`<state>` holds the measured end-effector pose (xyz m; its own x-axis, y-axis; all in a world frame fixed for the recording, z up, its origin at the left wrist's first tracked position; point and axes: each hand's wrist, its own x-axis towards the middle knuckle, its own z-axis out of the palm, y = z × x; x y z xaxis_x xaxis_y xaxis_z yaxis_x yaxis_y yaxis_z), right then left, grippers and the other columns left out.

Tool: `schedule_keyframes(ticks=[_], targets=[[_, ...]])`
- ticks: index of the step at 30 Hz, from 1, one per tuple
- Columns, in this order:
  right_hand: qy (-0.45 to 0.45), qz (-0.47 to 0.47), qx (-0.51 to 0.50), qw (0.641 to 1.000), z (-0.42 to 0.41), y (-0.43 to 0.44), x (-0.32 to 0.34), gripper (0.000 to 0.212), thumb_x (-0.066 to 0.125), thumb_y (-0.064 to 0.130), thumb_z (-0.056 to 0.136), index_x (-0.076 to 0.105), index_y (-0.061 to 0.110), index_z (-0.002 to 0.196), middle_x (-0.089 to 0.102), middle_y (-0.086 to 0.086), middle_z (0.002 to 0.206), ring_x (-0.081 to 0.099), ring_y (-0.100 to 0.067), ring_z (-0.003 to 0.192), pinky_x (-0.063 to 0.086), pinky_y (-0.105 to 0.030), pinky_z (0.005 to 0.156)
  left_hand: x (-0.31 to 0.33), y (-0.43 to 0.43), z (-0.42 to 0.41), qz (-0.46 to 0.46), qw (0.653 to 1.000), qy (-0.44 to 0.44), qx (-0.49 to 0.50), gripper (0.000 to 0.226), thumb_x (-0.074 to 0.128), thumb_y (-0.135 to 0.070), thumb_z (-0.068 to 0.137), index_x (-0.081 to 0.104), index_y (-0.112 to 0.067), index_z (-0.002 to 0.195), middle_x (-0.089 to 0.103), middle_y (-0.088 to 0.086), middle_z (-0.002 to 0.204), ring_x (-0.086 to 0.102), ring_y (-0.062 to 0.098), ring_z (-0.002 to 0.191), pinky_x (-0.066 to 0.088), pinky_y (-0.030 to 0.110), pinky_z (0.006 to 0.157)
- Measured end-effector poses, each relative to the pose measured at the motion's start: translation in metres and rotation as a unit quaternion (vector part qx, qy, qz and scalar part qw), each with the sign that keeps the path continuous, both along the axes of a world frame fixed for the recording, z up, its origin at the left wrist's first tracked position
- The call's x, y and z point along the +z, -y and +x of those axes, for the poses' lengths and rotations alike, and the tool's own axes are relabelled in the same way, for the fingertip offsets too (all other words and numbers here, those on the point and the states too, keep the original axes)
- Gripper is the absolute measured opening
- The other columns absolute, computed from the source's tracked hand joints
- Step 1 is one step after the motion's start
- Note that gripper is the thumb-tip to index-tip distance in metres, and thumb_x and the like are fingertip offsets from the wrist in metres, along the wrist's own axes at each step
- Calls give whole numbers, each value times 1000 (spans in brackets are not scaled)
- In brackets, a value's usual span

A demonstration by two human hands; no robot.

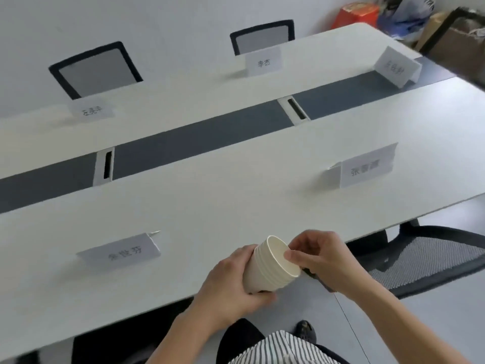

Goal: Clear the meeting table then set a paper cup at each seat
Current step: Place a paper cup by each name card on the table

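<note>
Cups first: you hold a nested stack of paper cups (270,264) tipped on its side just over the near edge of the meeting table (236,200), its open mouth turned up and away from you. Your left hand (231,282) is wrapped around the lower part of the stack, fingers curled closed on its wall. Your right hand (317,256) is at the mouth of the stack, with thumb and fingertips pinched on the rim of the topmost cup.

Taking the stack as your landmark, a folded name card (123,252) lies on the table to its left, tilted low. Another name card (367,168) stands beyond the stack and to the right, nearer the table's right end. Across the dark centre strip (199,136) that runs along the table beyond the stack, three more cards stand on the far half: one far left (91,110), one in the middle (263,61), and one at the far right corner (396,67). Two black-framed chairs (94,69) (262,36) sit behind the far edge, and a mesh chair (430,261) sits right of the stack, beside your right forearm. No single cup stands on the table at any card.
</note>
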<state>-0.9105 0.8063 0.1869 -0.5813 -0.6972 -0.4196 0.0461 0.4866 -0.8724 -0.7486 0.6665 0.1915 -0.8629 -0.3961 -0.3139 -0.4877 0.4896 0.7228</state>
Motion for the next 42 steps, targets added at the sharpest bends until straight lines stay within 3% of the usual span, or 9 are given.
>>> schedule_keyframes(ticks=[5, 17, 25, 31, 34, 37, 42], targets=[[12, 27, 104, 994, 1, 62, -4, 4, 75, 11, 78, 71, 8, 76, 66, -3, 63, 56, -6, 51, 45, -20, 50, -4, 25, 22, 8, 995, 6, 98, 78, 85, -43, 58, 49, -42, 128, 61, -25, 116, 58, -4, 105, 49, 26, 94], [-7, 36, 183, 982, 38, 226, 4, 8, 67, 7, 84, 67, 4, 76, 62, 1, 55, 52, -10, 47, 44, -22, 49, -23, 156, 85, 39, 974, -5, 222, 76, 85, -40, 61, 49, -45, 126, 61, -27, 111, 58, -3, 101, 52, 26, 90], [-97, -30, 150, 984, 38, 374, 18, 10, 65, 6, 85, 63, 3, 76, 62, -5, 57, 51, -12, 41, 42, -26, 47, -43, 217, 155, 115, 912, -49, 390, 61, 84, -44, 61, 53, -41, 113, 66, -18, 100, 65, 4, 91, 60, 36, 80], [-158, 60, 205, 964, 72, 481, -61, 5, 60, 10, 83, 62, 5, 85, 69, -12, 71, 60, -17, 53, 49, -29, 51, -68, 223, 195, 138, 863, -38, 484, 62, 82, -48, 56, 54, -40, 110, 66, -19, 93, 65, 8, 87, 61, 40, 76], [-190, 100, 216, 953, 89, 514, -104, 8, 55, 10, 81, 61, 8, 85, 71, -13, 71, 63, -18, 53, 52, -30, 53, -74, 217, 202, 139, 860, -14, 490, 54, 83, -39, 64, 51, -44, 106, 66, -16, 94, 63, 3, 87, 58, 31, 79], [-217, 125, 225, 942, 98, 533, -133, 11, 50, 10, 80, 59, 10, 86, 70, -10, 66, 68, -25, 65, 51, -29, 54, -78, 213, 206, 137, 857, 6, 497, 53, 83, -35, 67, 50, -42, 108, 67, -14, 96, 62, 0, 88, 53, 20, 77], [-238, 144, 223, 934, 100, 544, -153, 12, 50, 15, 79, 57, 13, 89, 72, -13, 76, 69, -30, 78, 56, -38, 68, -82, 215, 210, 144, 850, 17, 507, 56, 84, -36, 66, 52, -37, 112, 67, -12, 96, 64, 3, 88, 53, 21, 77]])
